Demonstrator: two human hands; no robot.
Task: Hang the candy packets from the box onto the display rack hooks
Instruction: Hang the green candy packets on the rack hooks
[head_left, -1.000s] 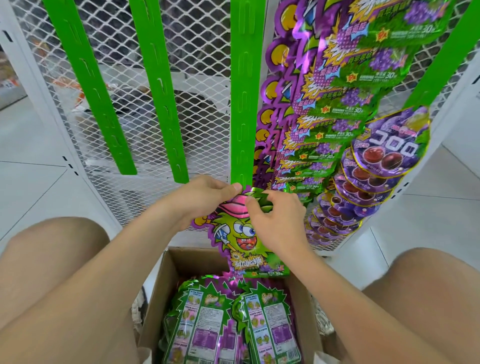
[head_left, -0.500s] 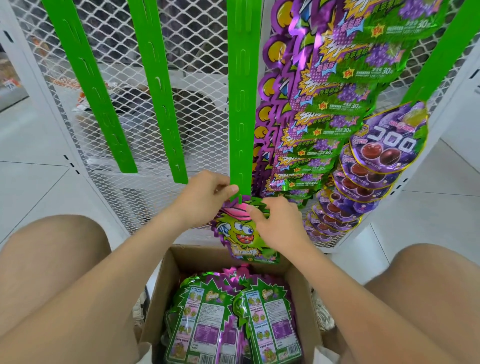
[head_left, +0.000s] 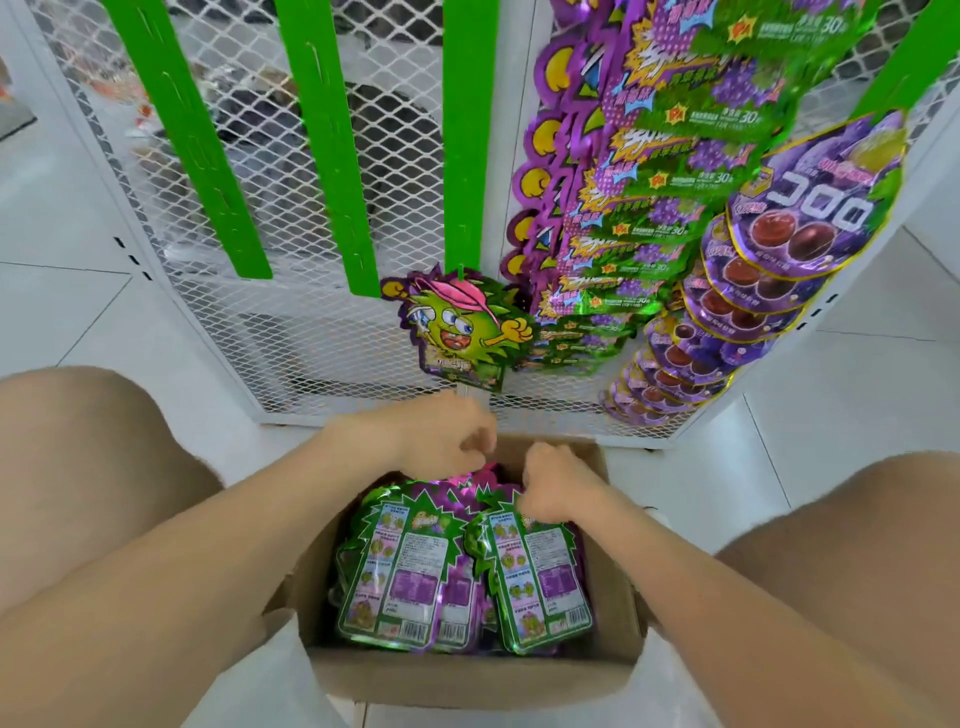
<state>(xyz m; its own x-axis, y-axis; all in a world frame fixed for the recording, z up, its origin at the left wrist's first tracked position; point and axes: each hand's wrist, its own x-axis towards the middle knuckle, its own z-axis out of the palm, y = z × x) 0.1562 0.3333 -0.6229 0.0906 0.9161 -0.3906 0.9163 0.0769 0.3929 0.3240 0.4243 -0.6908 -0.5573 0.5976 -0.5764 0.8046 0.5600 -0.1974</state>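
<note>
While glossy jagged packet (head_left: 460, 327) hangs, left hand (head_left: 441, 441), right hand (head_left: 553, 486) over cardboard box (head_left: 467, 675).

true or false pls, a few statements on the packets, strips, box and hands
1. A packet hangs from the third strip from the left, with no hand on it. True.
2. The box is empty. False: packets lie in it, backs up.
3. The left hand and right hand are both at the box. True.
4. The two leftmost strips carry packets. False: both are bare.
</note>
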